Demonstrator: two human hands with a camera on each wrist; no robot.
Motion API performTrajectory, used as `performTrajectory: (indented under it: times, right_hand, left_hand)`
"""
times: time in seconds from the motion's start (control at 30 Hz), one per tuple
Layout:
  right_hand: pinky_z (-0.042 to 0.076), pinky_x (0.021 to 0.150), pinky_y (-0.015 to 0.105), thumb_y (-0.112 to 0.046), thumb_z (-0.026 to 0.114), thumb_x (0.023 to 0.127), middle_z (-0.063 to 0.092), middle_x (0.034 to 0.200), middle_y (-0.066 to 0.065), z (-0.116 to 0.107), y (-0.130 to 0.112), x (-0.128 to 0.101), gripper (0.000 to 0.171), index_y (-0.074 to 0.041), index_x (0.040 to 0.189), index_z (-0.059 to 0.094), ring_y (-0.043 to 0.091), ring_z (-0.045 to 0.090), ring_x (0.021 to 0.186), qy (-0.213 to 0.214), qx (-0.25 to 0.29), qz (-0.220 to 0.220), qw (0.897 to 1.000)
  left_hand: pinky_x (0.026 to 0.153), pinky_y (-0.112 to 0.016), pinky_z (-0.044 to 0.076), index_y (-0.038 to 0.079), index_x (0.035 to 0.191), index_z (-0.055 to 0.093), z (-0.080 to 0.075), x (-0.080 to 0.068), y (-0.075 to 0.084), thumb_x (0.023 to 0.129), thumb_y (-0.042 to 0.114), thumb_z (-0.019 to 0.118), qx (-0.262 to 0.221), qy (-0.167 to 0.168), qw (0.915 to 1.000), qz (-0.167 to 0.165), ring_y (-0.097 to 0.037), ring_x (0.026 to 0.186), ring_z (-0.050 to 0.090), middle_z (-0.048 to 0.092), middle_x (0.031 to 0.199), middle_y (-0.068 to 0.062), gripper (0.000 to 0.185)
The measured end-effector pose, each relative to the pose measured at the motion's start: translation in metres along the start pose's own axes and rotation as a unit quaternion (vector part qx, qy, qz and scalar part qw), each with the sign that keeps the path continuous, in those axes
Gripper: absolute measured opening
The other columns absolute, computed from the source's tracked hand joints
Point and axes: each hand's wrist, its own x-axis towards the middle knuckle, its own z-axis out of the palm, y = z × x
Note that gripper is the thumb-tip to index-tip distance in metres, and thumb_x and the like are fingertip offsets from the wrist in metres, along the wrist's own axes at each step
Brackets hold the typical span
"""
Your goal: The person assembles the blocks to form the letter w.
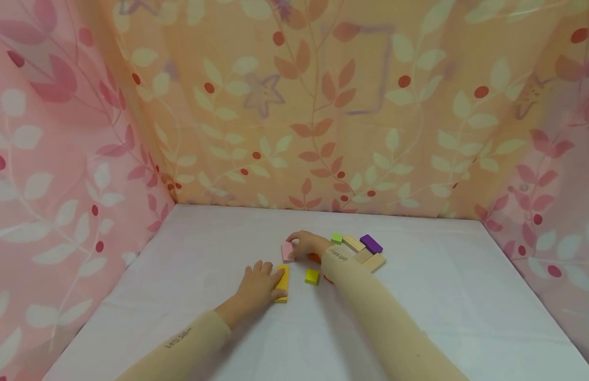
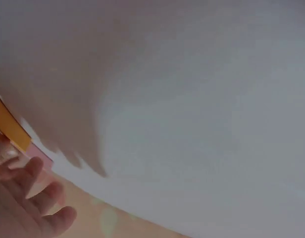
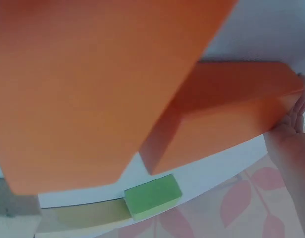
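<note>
My left hand (image 1: 258,288) lies on the table with its fingers spread. Its thumb and index finger rest across a yellow-orange rectangular block (image 1: 283,280). Just beyond that block's far end, my right hand (image 1: 307,244) pinches a pink block (image 1: 287,253) between thumb and fingers. In the left wrist view the pink block (image 2: 41,156) stands in line with the yellow-orange one (image 2: 11,126), apparently end to end. A small yellow block (image 1: 312,276) sits nearer, to the right. Orange blocks (image 1: 314,258) are mostly hidden under my right wrist; two orange blocks (image 3: 227,129) loom large in the right wrist view.
Right of my right hand are a small green block (image 1: 337,238), a striped natural-wood block (image 1: 353,243), a purple block (image 1: 371,244) and plain wooden blocks (image 1: 374,262). A white cloth (image 1: 218,233) covers the table. Floral curtains (image 1: 294,132) enclose its back and sides.
</note>
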Motion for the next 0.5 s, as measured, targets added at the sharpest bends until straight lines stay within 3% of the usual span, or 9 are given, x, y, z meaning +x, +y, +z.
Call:
performTrajectory:
  times: [0.13,0.5]
  right_hand:
    - [0.023,0.113,0.051,-0.029,0.072,0.089,0.042,0.149,0.008,-0.002,0.003,0.002,0.046,-0.024,0.133,0.059,0.028,0.038,0.133,-0.016,-0.013,-0.007,1.0]
    - [0.024,0.112,0.052,-0.03,0.07,0.09,0.044,0.147,0.01,-0.002,0.003,0.004,0.043,-0.02,0.13,0.06,0.029,0.038,0.134,-0.009,-0.015,-0.02,1.0]
  left_hand:
    - [0.068,-0.037,0.041,0.019,0.13,0.064,0.0,0.002,0.013,0.087,0.058,0.06,0.051,0.023,0.9984,0.006,-0.024,0.079,0.048,0.053,0.088,-0.008,0.059]
    - [0.068,-0.042,0.048,0.017,0.132,0.062,0.002,0.018,0.024,0.086,0.061,0.06,-0.005,-0.021,0.9984,-0.053,-0.028,0.08,0.058,0.067,0.094,-0.013,0.063]
